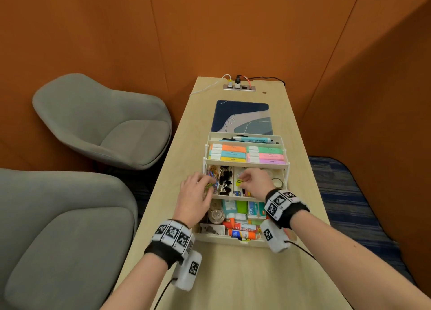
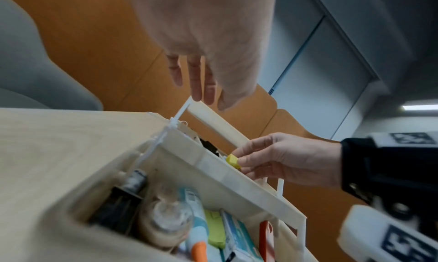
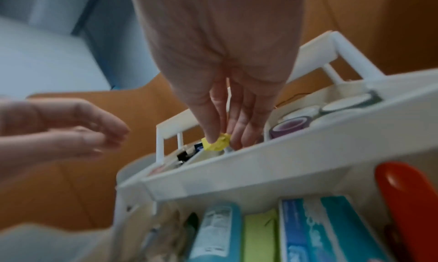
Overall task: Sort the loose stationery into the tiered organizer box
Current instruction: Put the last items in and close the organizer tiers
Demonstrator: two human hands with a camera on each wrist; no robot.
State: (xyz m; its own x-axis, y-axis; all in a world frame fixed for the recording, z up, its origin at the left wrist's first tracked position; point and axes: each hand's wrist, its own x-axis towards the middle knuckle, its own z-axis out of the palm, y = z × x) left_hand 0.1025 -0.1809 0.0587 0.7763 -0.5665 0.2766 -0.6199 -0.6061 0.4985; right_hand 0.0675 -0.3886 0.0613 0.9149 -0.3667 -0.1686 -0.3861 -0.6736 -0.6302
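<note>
Fingers (image 3: 213, 133) of the right hand (image 1: 254, 181) pinch a small yellow thing (image 1: 239, 183); it may be a clip or an eraser, but it is too small and blurry to tell. The right hand holds it just over the middle tray of the white organizer box (image 1: 247, 241), above the slot beside the black binder clips (image 1: 225, 181). The left hand (image 1: 196, 197) is at the left end of the same tray, over the slot with the colored paper clips (image 1: 212, 175). Its fingers hang loose and a little bent, and the left wrist view shows them holding nothing, with the tips close to the box's white frame. On the right side of the middle tray sit rolls of tape (image 3: 291, 126). Above that tray is a tray of highlighters (image 1: 247, 154) in orange, blue, yellow, green, pink and purple. The top tray has pens (image 1: 251, 139). The bottom tray, nearest the person, holds glue (image 1: 240, 234), small boxes and a clear round jar (image 1: 215, 214). The box stands on a light wooden table (image 1: 233, 274). Behind it lies a blue mat (image 1: 242, 116) with a pattern. At the far end of the table, cables (image 1: 235, 80) are plugged into a socket strip. Two gray chairs (image 1: 102, 121) stand to the left, and orange walls (image 1: 210, 30) are all around.
</note>
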